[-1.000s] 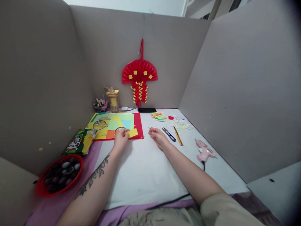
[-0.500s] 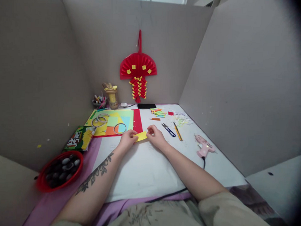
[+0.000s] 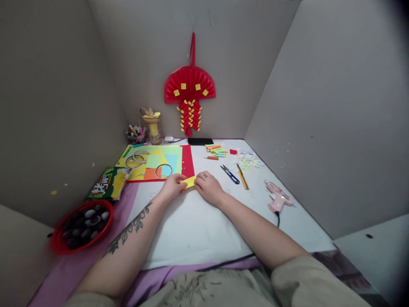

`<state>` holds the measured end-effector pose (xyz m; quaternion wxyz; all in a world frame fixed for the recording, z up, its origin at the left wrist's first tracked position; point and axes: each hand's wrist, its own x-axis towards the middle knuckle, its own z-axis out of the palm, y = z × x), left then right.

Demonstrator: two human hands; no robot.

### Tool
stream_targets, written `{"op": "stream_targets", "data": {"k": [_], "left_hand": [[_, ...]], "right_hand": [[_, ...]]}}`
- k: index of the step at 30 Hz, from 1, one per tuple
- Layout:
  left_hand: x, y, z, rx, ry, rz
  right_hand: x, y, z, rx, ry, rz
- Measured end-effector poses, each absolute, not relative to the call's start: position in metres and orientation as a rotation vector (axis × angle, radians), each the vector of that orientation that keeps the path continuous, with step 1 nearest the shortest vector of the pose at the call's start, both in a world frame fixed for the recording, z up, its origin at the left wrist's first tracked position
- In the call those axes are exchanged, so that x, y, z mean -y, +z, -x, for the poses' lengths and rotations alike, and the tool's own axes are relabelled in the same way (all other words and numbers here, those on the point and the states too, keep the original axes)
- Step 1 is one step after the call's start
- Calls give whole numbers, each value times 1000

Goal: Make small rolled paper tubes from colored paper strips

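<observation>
A small yellow paper strip (image 3: 190, 182) is stretched between my two hands over the white table surface (image 3: 201, 234). Its left end is pinched in the fingers of my left hand (image 3: 174, 186). My right hand (image 3: 208, 186) grips the other end, with its back turned up and its fingertips partly hidden. Just behind lie a red sheet (image 3: 187, 159) and a stack of coloured papers (image 3: 153, 161) with metal rings (image 3: 163, 171) on top. Blue snips (image 3: 230, 174) and a yellow cutter (image 3: 243, 177) rest beyond my right hand.
A pink glue gun (image 3: 277, 197) lies at the right, its cord running down. Rolled paper pieces (image 3: 216, 150) and paper scraps (image 3: 249, 162) are at the back. At the left are a red bowl (image 3: 110, 217) and a snack bag (image 3: 109, 183). A red fan ornament (image 3: 190, 86) hangs behind.
My right hand has turned over, back upward, and moved slightly left over the strip's end. My left hand keeps its hold. The camera view has shifted a little.
</observation>
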<state>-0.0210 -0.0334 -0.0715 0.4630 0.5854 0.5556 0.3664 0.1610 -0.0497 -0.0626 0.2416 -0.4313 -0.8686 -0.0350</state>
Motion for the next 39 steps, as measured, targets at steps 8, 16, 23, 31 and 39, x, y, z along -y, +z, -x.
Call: {"op": "stream_targets", "data": {"k": [8,16,23,31,39], "left_hand": [[46,-49,19,-1563,720,-2301],[49,-48,18,-1515,530,-2471],[44,-50,23,-1615,501,-2299],[43,-47,27,-1738,489,-2061],[41,-48,26,-1760,481,-2002]], "right_hand": [[48,-62,-158,2499,57,1323],[46,-61,-157,2468,167,1365],[39,-69,-161,2328,275,1449],[35,-72,-161,2255,321,1579],[35,-71,-157,2258,284,1672]]}}
